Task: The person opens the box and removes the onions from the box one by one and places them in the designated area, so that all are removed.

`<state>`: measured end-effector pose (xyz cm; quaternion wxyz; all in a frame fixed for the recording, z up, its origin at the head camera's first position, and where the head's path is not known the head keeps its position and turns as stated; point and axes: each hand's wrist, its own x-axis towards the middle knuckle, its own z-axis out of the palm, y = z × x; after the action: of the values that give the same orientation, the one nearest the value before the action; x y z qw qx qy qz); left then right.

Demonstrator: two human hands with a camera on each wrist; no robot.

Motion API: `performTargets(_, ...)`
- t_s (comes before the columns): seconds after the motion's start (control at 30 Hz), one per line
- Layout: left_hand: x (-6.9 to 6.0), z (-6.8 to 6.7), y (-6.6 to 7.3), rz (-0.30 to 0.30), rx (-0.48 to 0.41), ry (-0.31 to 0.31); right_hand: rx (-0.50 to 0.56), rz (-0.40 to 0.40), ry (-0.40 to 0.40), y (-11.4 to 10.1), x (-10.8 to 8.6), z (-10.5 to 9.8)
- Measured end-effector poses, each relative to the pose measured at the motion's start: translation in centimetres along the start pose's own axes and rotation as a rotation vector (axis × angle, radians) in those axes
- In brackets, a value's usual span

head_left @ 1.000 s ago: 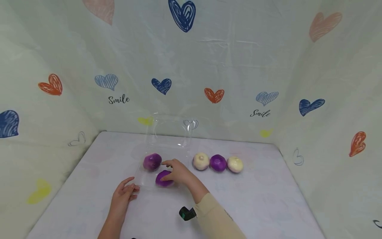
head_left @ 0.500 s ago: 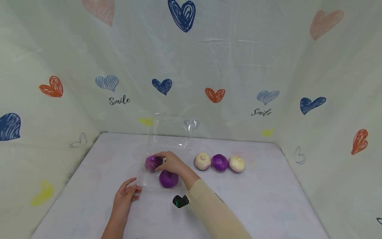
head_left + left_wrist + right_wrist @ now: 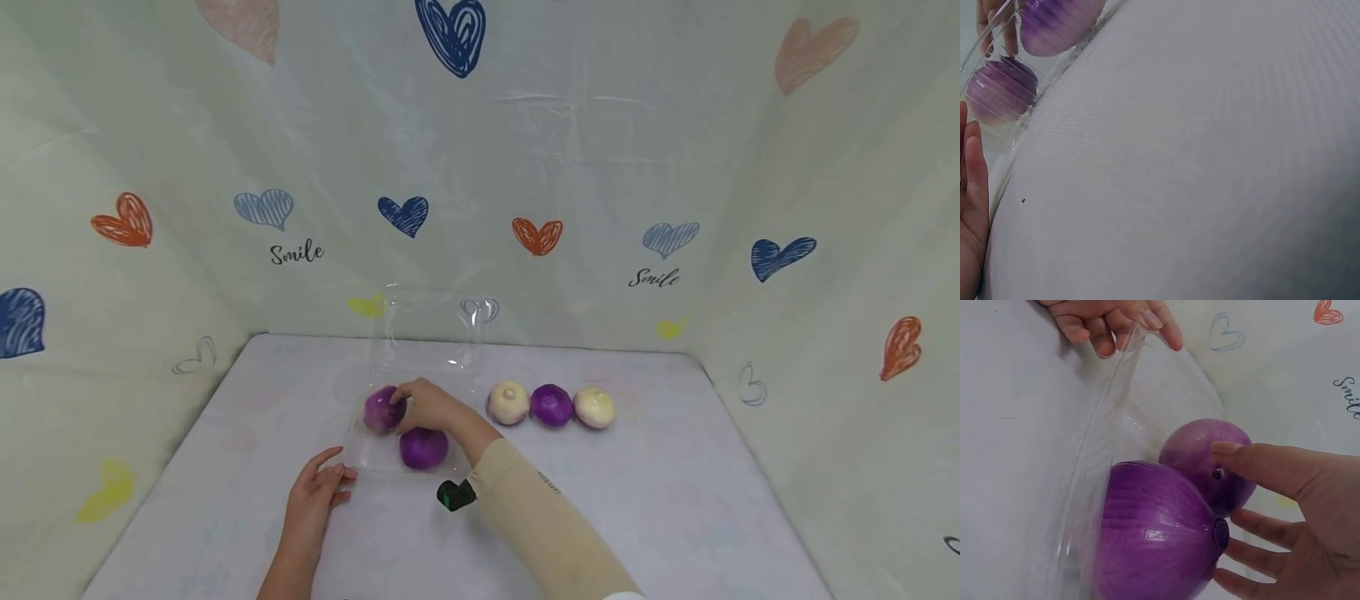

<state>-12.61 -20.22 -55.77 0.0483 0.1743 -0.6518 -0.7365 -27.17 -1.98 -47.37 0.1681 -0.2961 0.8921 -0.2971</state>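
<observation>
A clear plastic box (image 3: 367, 458) lies on the table with its lid (image 3: 427, 367) raised at the back. Two purple onions sit inside, a rear-left one (image 3: 381, 410) and a front one (image 3: 423, 450). My right hand (image 3: 435, 407) holds the rear-left onion between thumb and fingers; the right wrist view shows the thumb (image 3: 1229, 453) on its surface and the fingertips by its lower side, close to the front onion's stem end. At the box's front-left corner, my left hand (image 3: 311, 492) pinches the rim; its thumb and index finger (image 3: 1172, 334) appear there in the right wrist view.
Right of the box stand three round vegetables in a row: a cream one (image 3: 508, 403), a purple onion (image 3: 551, 406) and another cream one (image 3: 594, 407). A dark camera mount (image 3: 456, 496) juts from the right wrist. A heart-printed sheet (image 3: 465, 167) hangs behind the table.
My right hand has left the front onion and moved back and left to the rear onion, which has turned slightly under its fingers. The left hand stays at the box corner.
</observation>
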Motion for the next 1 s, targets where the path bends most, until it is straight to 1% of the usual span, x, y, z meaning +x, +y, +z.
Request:
performTargets(0.23,0.1,0.1,0.0,-0.010,0.009,0.002,-0.097,0.052,-0.202,0.2,-1.2,-1.1)
performTargets(0.3,0.1,0.1,0.0,-0.010,0.010,0.004,-0.094,0.054,-0.243,0.3,-1.5,-1.1)
performTargets(0.4,0.1,0.2,0.0,-0.007,0.016,0.003,-0.081,0.044,-0.281,0.6,-1.7,-1.1)
performTargets(0.53,0.1,0.2,0.0,-0.007,0.012,-0.001,-0.080,0.033,-0.307,0.9,-1.9,-1.1)
performTargets(0.7,0.0,0.2,0.1,-0.017,0.010,0.001,-0.072,0.048,-0.308,1.1,-2.1,-1.4)
performTargets(0.77,0.0,0.1,0.2,-0.022,0.012,0.003,-0.055,0.061,-0.309,1.3,-2.3,-1.5)
performTargets(1.0,-0.1,-0.1,0.2,-0.024,0.027,0.005,-0.008,0.067,-0.324,1.7,-3.2,-2.6)
